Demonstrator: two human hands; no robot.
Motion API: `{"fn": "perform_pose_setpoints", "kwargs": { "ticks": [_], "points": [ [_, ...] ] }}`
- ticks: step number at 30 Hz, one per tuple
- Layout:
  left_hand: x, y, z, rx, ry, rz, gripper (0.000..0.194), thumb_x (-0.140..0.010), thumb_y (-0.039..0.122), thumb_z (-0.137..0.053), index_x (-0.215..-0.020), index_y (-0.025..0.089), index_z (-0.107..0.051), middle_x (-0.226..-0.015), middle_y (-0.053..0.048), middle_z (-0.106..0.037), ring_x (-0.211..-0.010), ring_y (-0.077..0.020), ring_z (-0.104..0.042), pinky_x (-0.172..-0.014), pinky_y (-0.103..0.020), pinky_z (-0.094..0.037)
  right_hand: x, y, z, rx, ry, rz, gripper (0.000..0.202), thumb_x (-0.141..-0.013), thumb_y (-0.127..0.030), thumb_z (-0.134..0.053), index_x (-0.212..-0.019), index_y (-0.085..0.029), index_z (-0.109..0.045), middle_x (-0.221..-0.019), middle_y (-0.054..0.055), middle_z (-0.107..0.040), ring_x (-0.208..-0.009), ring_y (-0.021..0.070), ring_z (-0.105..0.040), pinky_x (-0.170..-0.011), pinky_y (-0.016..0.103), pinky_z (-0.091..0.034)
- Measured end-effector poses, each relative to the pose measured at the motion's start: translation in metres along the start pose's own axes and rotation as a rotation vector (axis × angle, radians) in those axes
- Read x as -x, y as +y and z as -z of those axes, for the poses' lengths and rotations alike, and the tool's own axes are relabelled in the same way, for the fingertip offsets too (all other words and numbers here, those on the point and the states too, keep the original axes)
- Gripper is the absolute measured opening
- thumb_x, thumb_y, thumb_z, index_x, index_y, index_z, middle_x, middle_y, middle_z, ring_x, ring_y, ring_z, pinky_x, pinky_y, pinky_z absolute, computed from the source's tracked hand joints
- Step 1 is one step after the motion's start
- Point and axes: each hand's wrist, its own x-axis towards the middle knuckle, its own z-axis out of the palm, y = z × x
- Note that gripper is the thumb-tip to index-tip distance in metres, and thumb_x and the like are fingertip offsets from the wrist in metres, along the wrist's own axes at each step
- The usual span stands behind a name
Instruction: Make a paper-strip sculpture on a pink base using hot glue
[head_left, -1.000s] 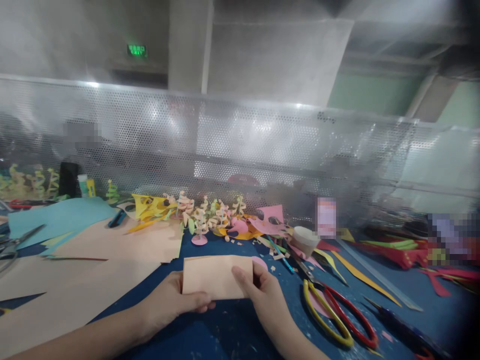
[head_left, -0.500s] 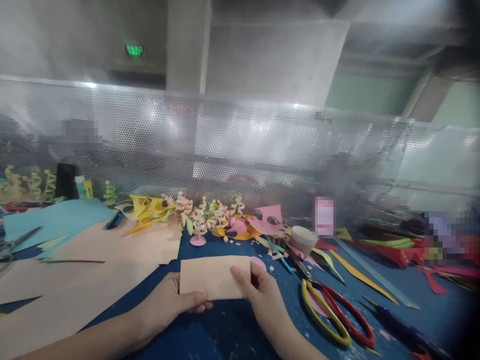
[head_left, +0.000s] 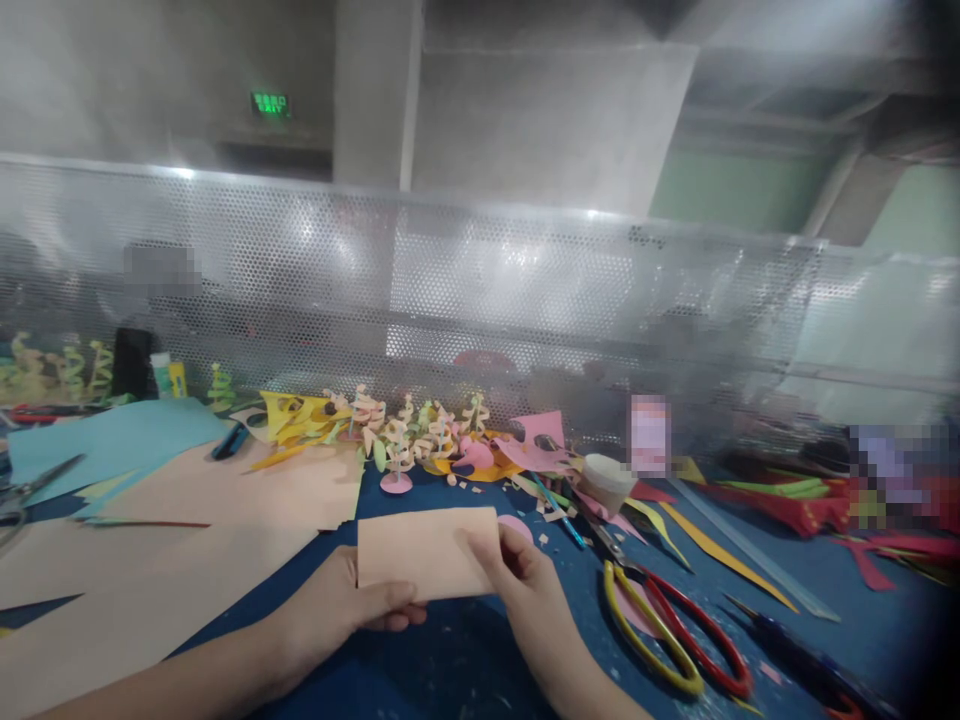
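A pale peach rectangle of paper (head_left: 424,552) is held up between my two hands, just above the blue table. My left hand (head_left: 367,595) pinches its lower left part, thumb in front and fingers behind. At the right edge, my right hand (head_left: 525,570) grips the paper with thumb and fingers closed. Part of a pink paper disc (head_left: 517,528) shows behind that hand. To the right lie scissors (head_left: 667,620) with one yellow and one red handle, over another pink paper piece. Several curly paper spirals (head_left: 409,430) stand beyond the paper.
Large peach sheets (head_left: 187,580) and a blue sheet (head_left: 120,440) cover the left side. A white tape roll (head_left: 607,482), a pointed dark-handled tool (head_left: 802,640) and coloured paper strips (head_left: 724,550) lie right. A perforated metal screen (head_left: 510,270) runs along the back.
The paper has shifted very slightly left and up in my hands. My right thumb has moved a little toward the paper's right edge. Everything else stays put.
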Motion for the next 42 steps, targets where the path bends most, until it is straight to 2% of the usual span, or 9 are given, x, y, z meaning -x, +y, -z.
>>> {"fn": "perform_pose_setpoints", "kwargs": {
  "ticks": [3,5,9,14,19,23,27,35,42],
  "points": [
    [-0.001,-0.004,0.000,0.088,0.073,-0.030,0.034,-0.061,0.035,-0.071,-0.087,0.014,-0.068,-0.083,-0.009,-0.071,-0.080,-0.0213,-0.064,-0.070,-0.025,-0.050,0.002,0.001,-0.006,-0.116,-0.031,-0.015,0.043,-0.067,-0.055,-0.056,-0.083,-0.016,-0.063,-0.078,0.006,-0.065,-0.076,0.0216,-0.057,-0.063,0.028,-0.045],
    [0.000,-0.007,-0.003,0.132,0.098,-0.049,0.033,-0.062,0.035,-0.071,-0.087,0.015,-0.068,-0.087,-0.009,-0.071,-0.081,-0.0207,-0.064,-0.069,-0.024,-0.049,0.008,0.001,-0.015,-0.145,-0.139,-0.034,0.042,-0.064,-0.053,-0.061,-0.084,-0.016,-0.062,-0.079,0.007,-0.066,-0.079,0.0226,-0.059,-0.069,0.030,-0.046],
    [0.009,-0.007,-0.013,0.139,-0.002,-0.112,0.034,-0.066,0.036,-0.068,-0.093,0.016,-0.067,-0.085,-0.008,-0.071,-0.079,-0.0189,-0.062,-0.064,-0.022,-0.047,0.026,0.002,-0.035,-0.082,-0.290,-0.079,0.037,-0.068,-0.050,-0.059,-0.083,-0.016,-0.062,-0.083,0.008,-0.067,-0.081,0.0233,-0.060,-0.074,0.033,-0.045],
    [0.016,-0.008,-0.022,0.178,-0.015,-0.088,0.035,-0.066,0.037,-0.068,-0.096,0.020,-0.067,-0.087,-0.006,-0.071,-0.079,-0.0193,-0.063,-0.065,-0.023,-0.047,0.039,0.011,-0.031,0.092,-0.153,-0.007,0.035,-0.072,-0.052,-0.052,-0.072,-0.020,-0.066,-0.080,0.005,-0.066,-0.084,0.0223,-0.057,-0.083,0.032,-0.041],
    [0.014,-0.009,-0.021,0.191,0.053,-0.081,0.032,-0.065,0.036,-0.069,-0.091,0.018,-0.069,-0.087,-0.007,-0.072,-0.083,-0.0212,-0.064,-0.066,-0.023,-0.048,0.029,0.015,-0.005,0.017,-0.168,-0.052,0.043,-0.055,-0.050,-0.069,-0.088,-0.022,-0.067,-0.095,0.003,-0.066,-0.096,0.0236,-0.052,-0.085,0.028,-0.041],
    [0.010,-0.002,-0.020,0.199,0.162,-0.089,0.031,-0.067,0.033,-0.068,-0.094,0.019,-0.067,-0.091,-0.006,-0.071,-0.083,-0.0204,-0.065,-0.067,-0.023,-0.050,0.010,0.002,-0.007,-0.139,-0.098,-0.053,0.040,-0.077,-0.051,-0.047,-0.095,-0.019,-0.061,-0.096,0.005,-0.062,-0.085,0.0193,-0.053,-0.070,0.028,-0.045],
    [0.008,0.000,-0.018,0.207,0.162,-0.094,0.035,-0.066,0.031,-0.068,-0.099,0.020,-0.065,-0.096,-0.005,-0.070,-0.084,-0.0199,-0.065,-0.067,-0.022,-0.051,-0.001,-0.005,-0.013,-0.312,-0.046,-0.089,0.037,-0.076,-0.051,-0.049,-0.088,-0.017,-0.060,-0.082,0.004,-0.058,-0.071,0.0155,-0.049,-0.058,0.025,-0.044],
    [0.005,-0.007,-0.012,0.113,0.132,-0.085,0.031,-0.068,0.034,-0.066,-0.094,0.017,-0.067,-0.090,-0.008,-0.071,-0.084,-0.0207,-0.065,-0.067,-0.022,-0.050,0.005,-0.003,-0.009,0.201,-0.099,-0.036,0.048,-0.073,-0.057,-0.047,-0.049,-0.015,-0.053,-0.049,0.000,-0.051,-0.052,0.0139,-0.047,-0.055,0.026,-0.036],
    [-0.004,-0.002,-0.008,-0.004,0.184,-0.060,0.030,-0.062,0.039,-0.069,-0.078,0.014,-0.071,-0.079,-0.008,-0.073,-0.079,-0.0198,-0.065,-0.064,-0.020,-0.049,-0.005,-0.013,-0.002,0.142,0.018,-0.069,0.047,-0.069,-0.058,-0.051,-0.049,-0.016,-0.054,-0.050,0.000,-0.051,-0.053,0.0128,-0.046,-0.054,0.023,-0.034]
  ]
}}
